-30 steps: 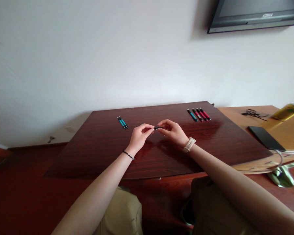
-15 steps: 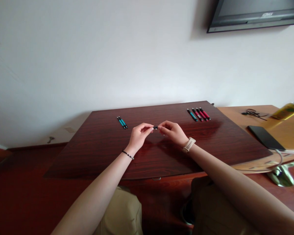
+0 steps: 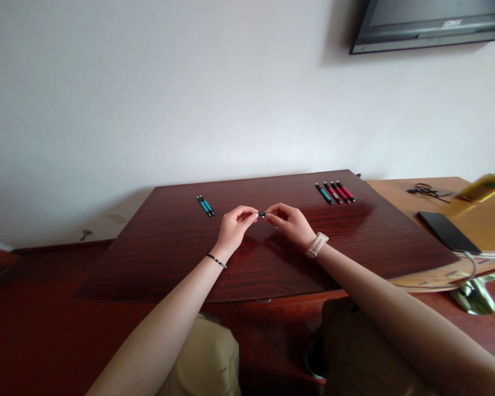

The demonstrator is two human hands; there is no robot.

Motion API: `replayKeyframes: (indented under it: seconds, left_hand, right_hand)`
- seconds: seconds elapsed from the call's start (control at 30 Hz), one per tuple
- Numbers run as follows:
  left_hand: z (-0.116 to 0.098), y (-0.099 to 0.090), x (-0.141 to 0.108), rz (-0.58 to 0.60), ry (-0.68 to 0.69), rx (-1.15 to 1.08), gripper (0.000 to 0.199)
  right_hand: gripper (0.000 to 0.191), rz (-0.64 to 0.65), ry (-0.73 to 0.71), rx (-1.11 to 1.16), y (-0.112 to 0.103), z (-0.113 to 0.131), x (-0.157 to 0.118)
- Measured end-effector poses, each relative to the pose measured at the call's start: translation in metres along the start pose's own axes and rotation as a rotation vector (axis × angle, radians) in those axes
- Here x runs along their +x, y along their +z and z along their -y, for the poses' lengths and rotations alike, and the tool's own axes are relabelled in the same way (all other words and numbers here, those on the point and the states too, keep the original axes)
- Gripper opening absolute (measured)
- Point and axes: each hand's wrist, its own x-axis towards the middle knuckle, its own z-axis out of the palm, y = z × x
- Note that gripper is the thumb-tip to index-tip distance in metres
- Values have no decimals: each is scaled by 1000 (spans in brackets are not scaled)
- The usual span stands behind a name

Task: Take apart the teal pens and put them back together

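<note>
Over the middle of the dark red wooden tabletop (image 3: 157,258), my left hand (image 3: 235,226) and my right hand (image 3: 289,223) meet fingertip to fingertip. Both pinch a small dark pen-like piece (image 3: 262,214) held between them, most of it hidden by my fingers. Two teal pens (image 3: 205,206) lie side by side to the far left of my hands. A row of several pens (image 3: 335,193), one teal and the others red, lies at the far right of the tabletop.
A lighter wooden table (image 3: 400,192) adjoins on the right with a black phone (image 3: 447,231), a black cable (image 3: 427,191) and a yellow bottle (image 3: 484,187). A wall-mounted screen (image 3: 429,25) hangs above. A white wall backs the tables.
My hands have drawn slightly closer together and a little farther from me; the visible dark piece between them has shortened.
</note>
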Motion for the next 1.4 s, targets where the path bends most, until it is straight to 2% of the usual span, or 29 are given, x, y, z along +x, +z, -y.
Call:
replayKeyframes:
  seconds: [0.13,0.3,0.43,0.53,0.6,0.73,0.83,1.0,1.23,1.4]
  left_hand:
    - [0,-2,0,11,2,-12,26]
    - [-4,0,-3,19,-28,-53,29]
    - [-9,2,-5,54,-24,-40,31]
    - [-13,1,-4,77,32,50,27]
    - [-15,-1,-4,83,80,130,24]
    - [-12,-9,-2,90,130,249,19]
    - [-8,-16,-2,87,144,338,16]
    - [-1,-24,-4,97,123,407,15]
    - [4,-27,-7,133,104,434,14]
    - [10,-29,-8,144,101,448,14]
  right_hand:
    - [43,25,29,-37,2,1,-1]
    - [52,83,-5,-138,5,-1,-3]
    - [46,162,-27,-106,11,2,-6]
    - [36,181,-58,-143,12,7,-8]
    - [29,160,-78,-257,9,10,-8]
    - [20,18,-117,-618,-7,6,-5]
    - [15,-39,-57,-787,-22,-1,-1]
    - [23,-34,120,-922,-34,-10,0]
    - [15,53,160,-991,-31,-15,-1]
    - [13,53,162,-1012,-29,-17,0]
